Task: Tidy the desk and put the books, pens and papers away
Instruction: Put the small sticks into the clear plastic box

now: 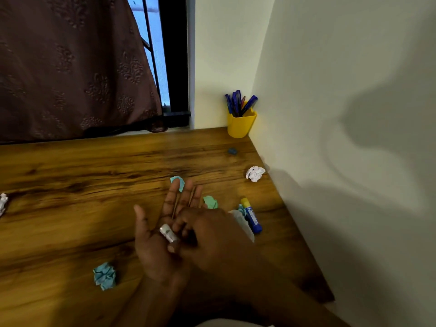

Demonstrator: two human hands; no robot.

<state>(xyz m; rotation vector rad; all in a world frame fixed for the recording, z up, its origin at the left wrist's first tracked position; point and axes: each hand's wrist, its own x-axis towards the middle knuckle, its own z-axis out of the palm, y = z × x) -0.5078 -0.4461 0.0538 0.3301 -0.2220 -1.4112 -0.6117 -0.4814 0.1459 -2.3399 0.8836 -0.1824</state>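
Note:
Over the wooden desk [70, 175] my left hand [155, 251] lies palm up with straight fingers. A small silvery cylinder [168, 233] rests on its palm. My right hand [212, 239] reaches across from the right, its curled thumb and fingertips pinching that cylinder. Crumpled paper balls lie around: a teal one [178, 181] behind my fingertips, a green one [210, 202], a blue one [105, 276] near the front, a white one [255, 173] by the wall, and another white one [2, 204] at the left edge. A yellow holder [240, 126] with several blue pens [237, 102] stands in the corner.
A blue glue stick with a yellow cap [253, 217] lies right of my hands, beside a pale crumpled scrap [243, 223]. A small blue block [232, 151] sits in front of the pen holder. White walls bound the desk at right and back; a brown curtain [70, 67] hangs behind.

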